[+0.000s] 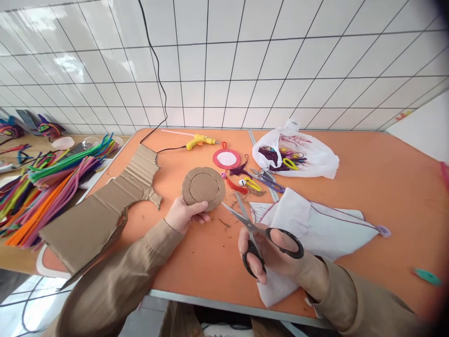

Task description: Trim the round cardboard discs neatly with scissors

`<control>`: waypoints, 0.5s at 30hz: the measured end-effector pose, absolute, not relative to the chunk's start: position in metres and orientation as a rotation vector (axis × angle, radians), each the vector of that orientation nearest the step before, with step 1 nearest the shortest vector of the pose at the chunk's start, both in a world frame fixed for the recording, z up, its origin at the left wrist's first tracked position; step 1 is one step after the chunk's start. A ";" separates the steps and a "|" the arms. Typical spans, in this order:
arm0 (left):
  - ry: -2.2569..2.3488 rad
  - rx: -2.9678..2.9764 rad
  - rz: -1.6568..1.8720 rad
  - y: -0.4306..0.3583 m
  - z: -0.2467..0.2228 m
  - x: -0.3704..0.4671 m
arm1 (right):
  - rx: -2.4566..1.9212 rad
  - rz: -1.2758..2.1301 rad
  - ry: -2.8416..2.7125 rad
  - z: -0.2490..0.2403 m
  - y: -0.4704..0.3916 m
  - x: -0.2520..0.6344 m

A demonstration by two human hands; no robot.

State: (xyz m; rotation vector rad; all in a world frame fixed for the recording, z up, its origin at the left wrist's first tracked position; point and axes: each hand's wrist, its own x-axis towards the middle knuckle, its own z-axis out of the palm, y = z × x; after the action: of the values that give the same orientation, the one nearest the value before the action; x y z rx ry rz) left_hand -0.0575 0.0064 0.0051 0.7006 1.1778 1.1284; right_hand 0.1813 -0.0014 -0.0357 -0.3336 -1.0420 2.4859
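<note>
My left hand (185, 214) pinches the lower edge of a round cardboard disc (203, 185), thumb on top. A smaller circle is marked or cut inside the disc's rim. In my right hand (270, 252) is a pair of scissors (249, 224) with black handles, fingers through the loops. Its blades are spread and point toward the disc without touching it. Beyond the disc lies a red ring with a white centre (227, 159), with a red tassel (236, 186), a purple tassel (240, 169) and small bells (242, 182) near it.
A cut cardboard sheet (94, 210) lies at left, beside bundles of coloured pipe cleaners (66, 187). A yellow glue gun (199, 141) with a cord rests at the back. White cloth (308, 220), a second pair of scissors (268, 180) and a white plastic bag (315, 157) occupy the right.
</note>
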 end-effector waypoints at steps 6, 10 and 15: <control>1.176 0.896 1.082 0.005 0.001 -0.058 | -0.289 2.492 -1.021 -0.034 0.000 0.179; 1.186 1.001 1.026 0.005 0.003 -0.059 | -0.329 2.526 -0.990 -0.033 0.001 0.179; 1.173 1.015 1.029 0.004 0.006 -0.058 | -0.330 2.505 -0.993 -0.035 0.002 0.178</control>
State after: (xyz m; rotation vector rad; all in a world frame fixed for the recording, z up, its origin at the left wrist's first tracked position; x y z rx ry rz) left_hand -0.0576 0.0035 0.0061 1.0151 1.1733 1.0293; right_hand 0.1779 0.0021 -0.0352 -0.3298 -0.9930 2.5047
